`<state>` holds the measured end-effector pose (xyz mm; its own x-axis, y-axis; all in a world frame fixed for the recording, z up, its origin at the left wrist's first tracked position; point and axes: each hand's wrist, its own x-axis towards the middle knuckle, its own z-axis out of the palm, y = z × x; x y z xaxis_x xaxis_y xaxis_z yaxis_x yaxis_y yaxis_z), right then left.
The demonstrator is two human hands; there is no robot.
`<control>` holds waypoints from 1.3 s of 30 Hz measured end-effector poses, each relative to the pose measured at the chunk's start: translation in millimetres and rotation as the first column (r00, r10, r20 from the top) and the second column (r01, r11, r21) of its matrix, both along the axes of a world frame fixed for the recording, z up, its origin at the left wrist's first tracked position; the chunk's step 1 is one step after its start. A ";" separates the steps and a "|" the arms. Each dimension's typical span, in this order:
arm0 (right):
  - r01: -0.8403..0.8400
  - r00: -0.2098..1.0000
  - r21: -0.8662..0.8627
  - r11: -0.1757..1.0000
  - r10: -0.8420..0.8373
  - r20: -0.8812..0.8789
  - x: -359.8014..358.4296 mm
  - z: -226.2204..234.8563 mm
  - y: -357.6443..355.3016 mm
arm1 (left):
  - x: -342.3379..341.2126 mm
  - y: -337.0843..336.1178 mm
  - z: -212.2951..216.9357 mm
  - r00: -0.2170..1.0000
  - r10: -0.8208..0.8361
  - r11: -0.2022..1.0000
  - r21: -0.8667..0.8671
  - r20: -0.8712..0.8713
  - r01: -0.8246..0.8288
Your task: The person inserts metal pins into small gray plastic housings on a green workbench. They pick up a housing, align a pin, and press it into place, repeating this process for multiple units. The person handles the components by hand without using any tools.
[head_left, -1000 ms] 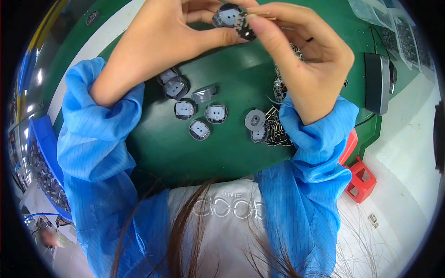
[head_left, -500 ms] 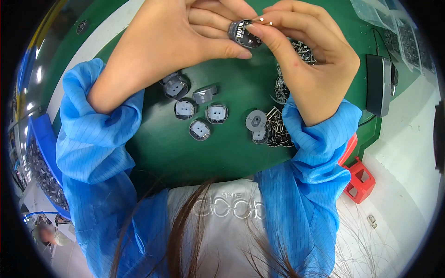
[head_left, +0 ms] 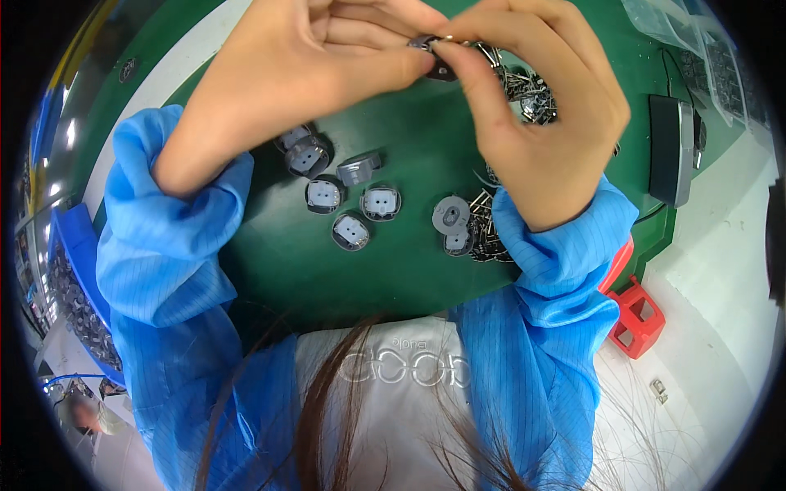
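- We saw a green tabletop (head_left: 385, 282), its edges bowed by the lens.
- We noticed a white strip (head_left: 176, 80) curving along its left side, with a small dark piece (head_left: 128, 70) on the green surface beyond.
- On our left stood a blue bin (head_left: 79, 239) with many small dark pieces inside.
- Below the bin we made out a thin blue tube (head_left: 78, 377).
- At upper right we had a clear plastic tray (head_left: 684, 23) full of small dark parts.
- Near it sat a black-and-grey block (head_left: 671, 151) beside a dark cable (head_left: 651, 214).
- We saw a red stool (head_left: 643, 327) on the white floor (head_left: 712, 360), with a small pale object (head_left: 659, 391) nearby.
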<state>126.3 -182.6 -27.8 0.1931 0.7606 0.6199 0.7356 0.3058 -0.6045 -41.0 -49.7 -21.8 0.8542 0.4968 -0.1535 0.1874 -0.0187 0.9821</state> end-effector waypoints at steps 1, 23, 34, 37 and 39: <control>-0.050 0.984 -0.101 0.994 0.032 -0.176 -2.8 2.6 0.4 | -1.3 -0.3 0.1 1.000 0.005 1.000 -0.011 0.028 -0.005; 0.295 0.939 -0.402 0.867 -0.186 0.288 15.9 5.7 10.1 | -36.7 120.8 -36.3 0.895 0.444 0.050 0.997 0.031 -0.060; 0.065 0.954 -0.230 0.971 -0.128 -0.273 13.2 0.6 9.3 | -37.5 127.7 -4.2 0.889 0.398 0.519 0.854 -0.229 -0.012; -0.086 0.911 -0.229 0.970 -0.016 -0.412 23.3 1.5 8.6 | -32.5 96.0 9.4 0.973 0.226 0.404 0.913 -0.046 -0.051; -0.200 0.872 -0.255 0.946 0.053 -0.487 31.6 0.2 7.5 | -23.6 56.3 31.1 0.991 -0.031 0.508 0.852 -0.133 0.130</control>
<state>157.9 -175.1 -27.6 0.2934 0.9279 0.2299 0.3101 0.1351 -0.9411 -64.6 6.7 9.3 0.9046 0.3578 0.2315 0.2234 -0.8608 0.4572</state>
